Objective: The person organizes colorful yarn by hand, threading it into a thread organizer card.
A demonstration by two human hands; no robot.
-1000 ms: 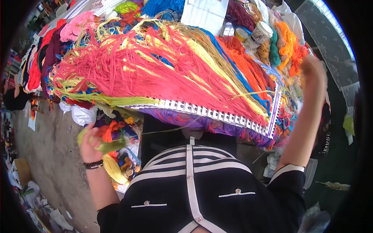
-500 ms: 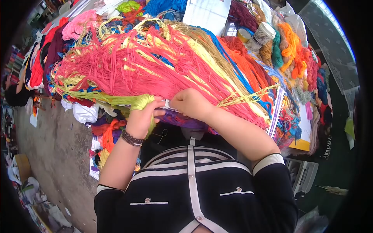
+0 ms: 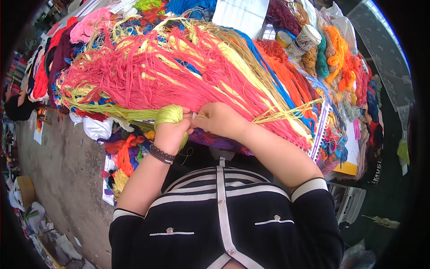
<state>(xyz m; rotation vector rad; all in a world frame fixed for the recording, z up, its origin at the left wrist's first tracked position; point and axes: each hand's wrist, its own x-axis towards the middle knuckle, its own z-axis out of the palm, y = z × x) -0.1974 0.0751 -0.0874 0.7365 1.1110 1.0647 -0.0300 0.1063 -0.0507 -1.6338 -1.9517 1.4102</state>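
Lime-green thread (image 3: 169, 114) is wound over my left hand (image 3: 175, 127), whose fingers are curled at the near edge of the table. A long tail of the thread runs left from it along the pile. My right hand (image 3: 220, 119) meets the left fingertips in a pinch, with a yellow-green strand showing there. Between the two hands a small white piece (image 3: 194, 115) is partly visible; the fingers cover most of it. Just beyond both hands spreads a thick layer of coral-pink thread (image 3: 174, 85), mixed with pale yellow strands (image 3: 233, 67).
A purple-and-white strip with a row of holes (image 3: 321, 132) holds thread ends at the right. Behind stand a white tub (image 3: 307, 40) and a paper sheet (image 3: 239, 18). Orange skeins (image 3: 333, 45) lie at the far right. Left of the table is concrete floor (image 3: 67, 166).
My left hand has shifted slightly right and turned, so the wound thread shows more broadly. The right hand stays nearly in place, its fingertips still against the left.
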